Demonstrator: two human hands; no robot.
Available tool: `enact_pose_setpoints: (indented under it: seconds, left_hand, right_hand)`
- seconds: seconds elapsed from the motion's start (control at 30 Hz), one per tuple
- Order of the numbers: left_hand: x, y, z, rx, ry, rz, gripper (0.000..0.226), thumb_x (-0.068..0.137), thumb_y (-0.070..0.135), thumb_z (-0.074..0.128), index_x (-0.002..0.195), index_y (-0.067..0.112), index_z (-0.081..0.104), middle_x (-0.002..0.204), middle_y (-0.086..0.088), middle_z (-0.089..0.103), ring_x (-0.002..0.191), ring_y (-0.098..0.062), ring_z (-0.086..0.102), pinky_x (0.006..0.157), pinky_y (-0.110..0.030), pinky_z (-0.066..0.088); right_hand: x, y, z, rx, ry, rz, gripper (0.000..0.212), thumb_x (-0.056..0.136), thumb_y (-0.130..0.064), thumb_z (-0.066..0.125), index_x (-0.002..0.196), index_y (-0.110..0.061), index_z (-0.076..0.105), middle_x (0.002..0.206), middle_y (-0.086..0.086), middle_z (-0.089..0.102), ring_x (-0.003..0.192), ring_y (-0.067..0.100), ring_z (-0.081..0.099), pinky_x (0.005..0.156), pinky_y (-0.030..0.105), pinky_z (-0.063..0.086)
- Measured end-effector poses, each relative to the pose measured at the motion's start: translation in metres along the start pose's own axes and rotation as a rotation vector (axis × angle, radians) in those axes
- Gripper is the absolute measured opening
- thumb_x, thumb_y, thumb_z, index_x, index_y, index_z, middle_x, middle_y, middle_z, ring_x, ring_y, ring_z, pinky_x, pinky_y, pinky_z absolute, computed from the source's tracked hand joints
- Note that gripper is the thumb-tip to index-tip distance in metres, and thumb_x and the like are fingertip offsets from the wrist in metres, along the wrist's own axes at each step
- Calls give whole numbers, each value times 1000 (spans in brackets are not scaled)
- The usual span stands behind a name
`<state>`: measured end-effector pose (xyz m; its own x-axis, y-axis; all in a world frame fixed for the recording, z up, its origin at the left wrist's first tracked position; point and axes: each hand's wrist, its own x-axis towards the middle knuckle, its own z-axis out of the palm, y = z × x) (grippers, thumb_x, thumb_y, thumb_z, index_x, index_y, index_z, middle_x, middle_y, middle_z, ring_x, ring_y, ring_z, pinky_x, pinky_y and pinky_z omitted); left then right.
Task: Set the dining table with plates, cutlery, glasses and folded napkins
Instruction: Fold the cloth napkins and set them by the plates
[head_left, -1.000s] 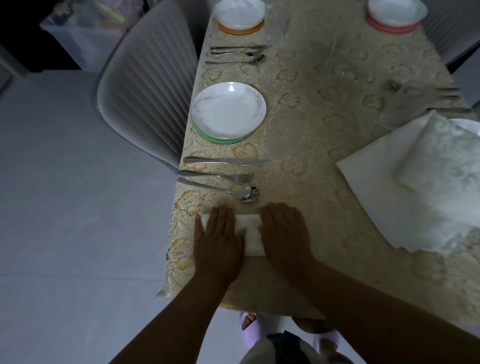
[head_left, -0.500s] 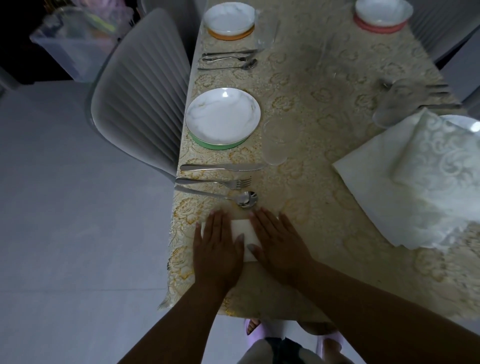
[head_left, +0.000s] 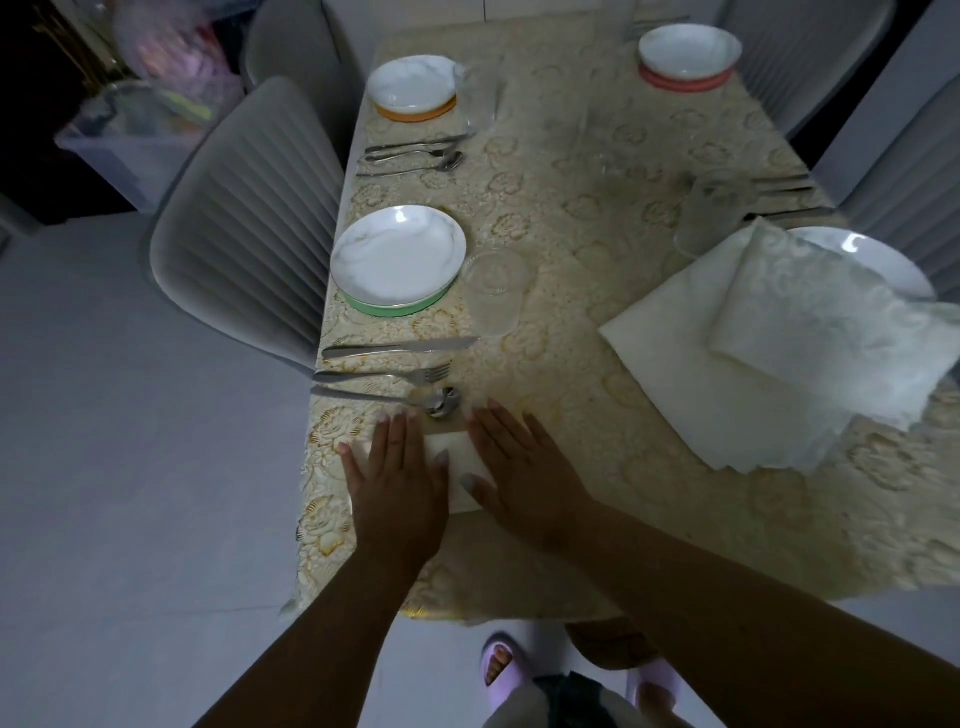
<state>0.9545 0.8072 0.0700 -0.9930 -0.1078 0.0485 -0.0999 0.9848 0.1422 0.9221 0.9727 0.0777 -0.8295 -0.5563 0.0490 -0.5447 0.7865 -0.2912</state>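
My left hand lies flat, fingers straight and together, pressing the left part of a small folded white napkin at the lower centre of the frame. My right hand lies flat beside it, fingers straight and slightly spread, pressing the napkin's right part. Only a strip of the napkin shows between the two hands. It rests on the surface, which is covered by a cream cloth with a gold floral pattern, near its lower left edge.

Just above the napkin, a spoon, a fork and a knife lie side by side, handles toward the left edge. My left fingertips sit close to the spoon's bowl; contact cannot be confirmed. Above the cutlery stands a white marbled plate on a green underplate, with a clear glass just to its right.

Further up the left side: a second cutlery set, a white plate on an orange base, and another clear glass beside it. At upper right is a white plate on a pink base. At the right of the frame, larger cream napkins lie unfolded in a loose stack, partly covering a fourth plate; a glass and dark cutlery lie above them.

Grey ribbed chairs stand along the left edge. My feet in lilac slippers show at the bottom.
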Motion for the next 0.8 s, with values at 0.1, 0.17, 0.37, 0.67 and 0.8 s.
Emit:
enact_pose_setpoints:
  seconds: [0.1,0.17,0.37,0.67,0.8]
  left_hand:
    - [-1,16,-5,6,18,5,65,98,48,18,146,8,36,153,-11,34,145,-25,20,114,-57,2]
    - [-1,28,-8,8,34,18,65,98,47,18,145,7,38,152,-12,35,145,-23,20,114,-55,1]
    - [15,85,-23,-62,84,104,71,98,51,8,145,7,38,151,-13,37,144,-26,23,114,-56,2]
    - [40,196,-29,-250,41,229,72,94,51,10,141,9,44,150,-10,39,145,-23,24,117,-49,0]
    - [42,228,-19,-335,15,230,66,96,49,18,134,7,52,140,-13,51,137,-27,39,116,-51,16]
  right_hand:
    - [-7,9,-14,46,40,5,75,96,-57,5,147,-8,31,153,9,33,144,20,20,115,43,14]
    - [-13,19,-22,63,57,19,74,97,-56,7,145,-7,34,151,10,36,143,22,25,114,43,15]
    - [-39,87,-48,144,148,273,83,92,-65,9,143,-7,39,145,15,44,137,29,37,113,37,25]
    - [-84,237,-110,76,551,1019,52,89,-28,61,131,-1,46,129,22,49,123,38,41,101,46,33]
    - [-94,284,-122,56,410,1149,72,85,-36,64,138,2,32,140,25,35,129,41,32,104,49,30]
